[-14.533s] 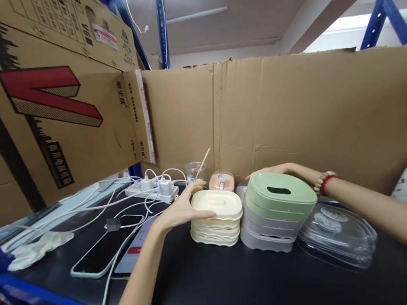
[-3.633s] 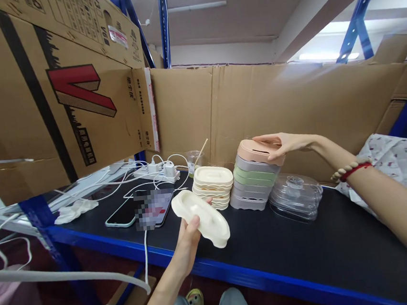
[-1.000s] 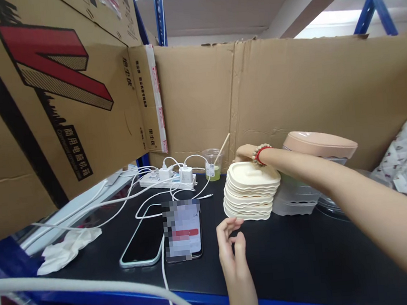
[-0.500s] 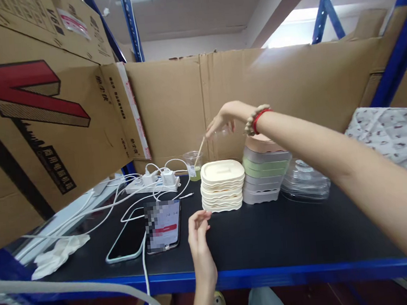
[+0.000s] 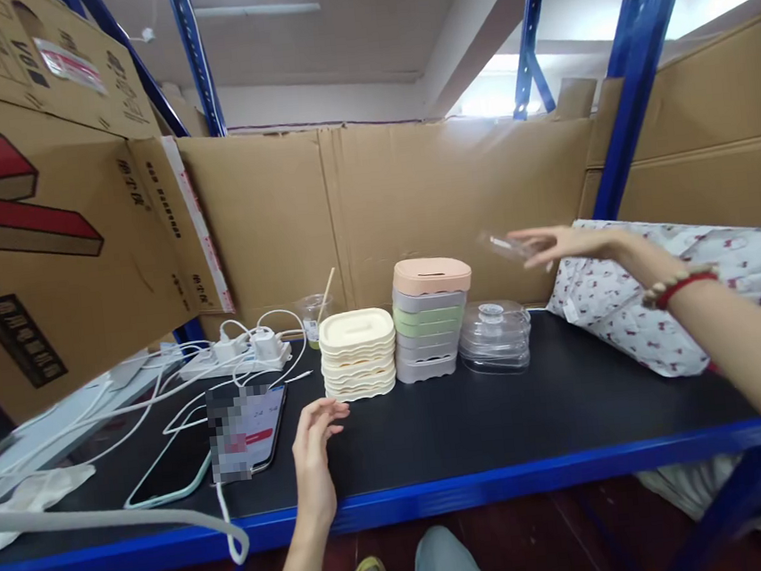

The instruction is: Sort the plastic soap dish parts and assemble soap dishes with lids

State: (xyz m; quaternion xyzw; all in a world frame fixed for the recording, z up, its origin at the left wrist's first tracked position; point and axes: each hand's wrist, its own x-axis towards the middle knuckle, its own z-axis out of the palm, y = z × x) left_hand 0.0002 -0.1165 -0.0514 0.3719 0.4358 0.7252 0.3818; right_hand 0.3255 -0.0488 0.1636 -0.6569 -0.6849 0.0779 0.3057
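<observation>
My right hand point(image 5: 555, 244) is raised over the back right of the table, its fingers closed on a clear plastic lid point(image 5: 510, 246), blurred by motion. Below and left of it sits a pile of clear plastic covers point(image 5: 495, 337). My left hand point(image 5: 315, 435) rests near the front with loosely bent fingers apart, holding nothing. Its fingertips are close to a stack of cream lids point(image 5: 359, 359). Beside that stands a taller stack of plastic boxes point(image 5: 428, 321) in grey and green, a peach one on top.
A clear cup point(image 5: 313, 328) with a stick in it stands behind the cream stack. Phones point(image 5: 250, 431), a power strip point(image 5: 270, 354) and white cables lie left. A white patterned bag point(image 5: 665, 303) is at the right. Cardboard point(image 5: 266, 216) walls the back.
My right hand has swung from above the cream stack far to the right, carrying the clear lid. The view has turned right. My left hand keeps its place by the cream stack.
</observation>
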